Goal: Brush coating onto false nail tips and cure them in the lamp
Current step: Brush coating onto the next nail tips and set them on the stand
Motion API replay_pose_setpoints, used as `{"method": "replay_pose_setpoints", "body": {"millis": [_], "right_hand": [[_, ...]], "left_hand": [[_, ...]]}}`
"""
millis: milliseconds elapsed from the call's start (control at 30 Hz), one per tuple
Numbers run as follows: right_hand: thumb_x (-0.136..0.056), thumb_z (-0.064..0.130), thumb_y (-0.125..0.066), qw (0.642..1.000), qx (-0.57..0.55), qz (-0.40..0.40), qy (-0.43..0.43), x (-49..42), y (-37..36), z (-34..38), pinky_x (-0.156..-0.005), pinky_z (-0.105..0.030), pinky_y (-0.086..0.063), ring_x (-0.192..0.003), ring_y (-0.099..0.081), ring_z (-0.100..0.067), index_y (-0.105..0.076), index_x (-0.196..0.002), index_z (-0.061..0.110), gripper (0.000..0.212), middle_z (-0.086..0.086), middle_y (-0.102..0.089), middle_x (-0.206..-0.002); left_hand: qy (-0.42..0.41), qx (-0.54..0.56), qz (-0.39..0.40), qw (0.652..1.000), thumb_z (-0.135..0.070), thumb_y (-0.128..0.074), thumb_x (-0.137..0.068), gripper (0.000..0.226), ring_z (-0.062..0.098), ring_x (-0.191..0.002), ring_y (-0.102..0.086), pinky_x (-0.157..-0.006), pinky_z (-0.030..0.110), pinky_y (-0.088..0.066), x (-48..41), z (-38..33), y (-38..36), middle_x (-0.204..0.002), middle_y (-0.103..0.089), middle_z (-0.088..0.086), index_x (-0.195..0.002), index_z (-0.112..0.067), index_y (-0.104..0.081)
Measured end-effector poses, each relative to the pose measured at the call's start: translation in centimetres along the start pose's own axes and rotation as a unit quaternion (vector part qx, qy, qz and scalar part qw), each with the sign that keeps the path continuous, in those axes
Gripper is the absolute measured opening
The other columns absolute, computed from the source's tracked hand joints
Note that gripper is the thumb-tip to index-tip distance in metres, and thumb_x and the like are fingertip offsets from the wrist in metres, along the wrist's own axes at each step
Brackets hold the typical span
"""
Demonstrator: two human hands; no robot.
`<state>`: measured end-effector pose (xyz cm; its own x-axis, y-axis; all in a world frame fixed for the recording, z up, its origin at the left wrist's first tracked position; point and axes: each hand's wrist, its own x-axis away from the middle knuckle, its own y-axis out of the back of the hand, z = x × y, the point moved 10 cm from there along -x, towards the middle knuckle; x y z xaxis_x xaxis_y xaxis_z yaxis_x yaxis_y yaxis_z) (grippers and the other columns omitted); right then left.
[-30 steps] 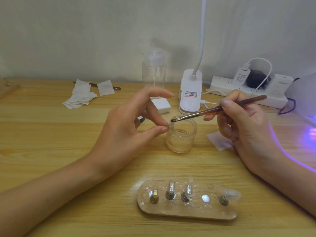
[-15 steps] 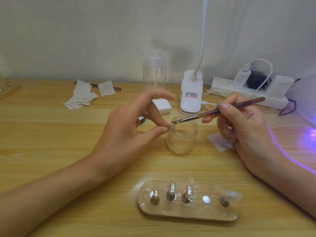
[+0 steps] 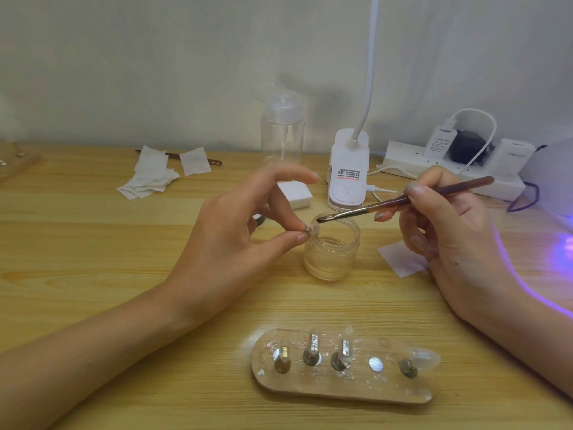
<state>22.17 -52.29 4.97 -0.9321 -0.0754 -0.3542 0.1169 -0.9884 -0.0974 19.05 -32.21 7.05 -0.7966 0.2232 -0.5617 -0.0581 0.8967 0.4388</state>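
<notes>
Left hand grip: narrow pinch, thumb against one fingertip, index finger lifted clear. It holds a small stud with a clear nail tip right at the left rim of the glass jar; tip too small for detail. Right hand grip: fingers curled round the brush mid-handle, pen style, right of the jar. The brush slopes down leftward, bristle head over the jar's far-left rim, just beside the pinched tip; can't tell if they touch. Jar open, upright on the table, clear contents low inside. In front of the jar: wooden holder board with four metal pegs and one bare disc; rightmost peg carries another clear tip. Behind the jar: clear pump bottle, white clip-lamp base. Behind-right: power strip. Far right of the jar: curing lamp cut off by the frame edge, purple glow on the table. Behind-left: pile of white wipes.
</notes>
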Motion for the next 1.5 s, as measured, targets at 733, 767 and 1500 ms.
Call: {"method": "replay_pose_setpoints", "body": {"millis": [733, 767, 1500], "right_hand": [[-0.093, 0.024, -0.059, 1.000, 0.014, 0.003, -0.008, 0.1, -0.1, -0.1, -0.041, -0.013, -0.029, -0.045, -0.033, -0.010, -0.050, -0.076, 0.022, 0.019, -0.007, -0.072, -0.071], [-0.092, 0.024, -0.057, 1.000, 0.009, 0.000, -0.007, 0.1, 0.0, -0.1, -0.041, -0.013, -0.029, -0.046, -0.033, -0.010, -0.050, -0.075, 0.023, 0.018, -0.007, -0.071, -0.072], [-0.090, 0.027, -0.060, 1.000, -0.001, -0.005, -0.022, 0.0, 0.2, -0.5, -0.041, -0.012, -0.029, -0.045, -0.035, -0.008, -0.053, -0.071, 0.029, 0.021, -0.008, -0.071, -0.072]], "left_hand": [[0.051, 0.082, 0.011, 0.995, -0.020, -0.083, -0.073, 0.054, 0.015, -0.080, -0.072, -0.055, 0.036, -0.040, 0.2, 1.3, -0.4, -0.077, -0.068, -0.006, -0.121, -0.032, -0.061], [0.050, 0.085, 0.012, 0.995, -0.020, -0.084, -0.073, 0.055, 0.015, -0.080, -0.072, -0.055, 0.036, -0.040, 0.2, 1.3, -0.4, -0.077, -0.068, -0.005, -0.121, -0.032, -0.061], [0.084, 0.125, 0.007, 0.989, -0.022, -0.086, -0.070, 0.063, 0.009, -0.071, -0.069, -0.055, 0.040, -0.041, 0.3, 2.0, -0.5, -0.076, -0.070, -0.002, -0.125, -0.036, -0.058]]}}
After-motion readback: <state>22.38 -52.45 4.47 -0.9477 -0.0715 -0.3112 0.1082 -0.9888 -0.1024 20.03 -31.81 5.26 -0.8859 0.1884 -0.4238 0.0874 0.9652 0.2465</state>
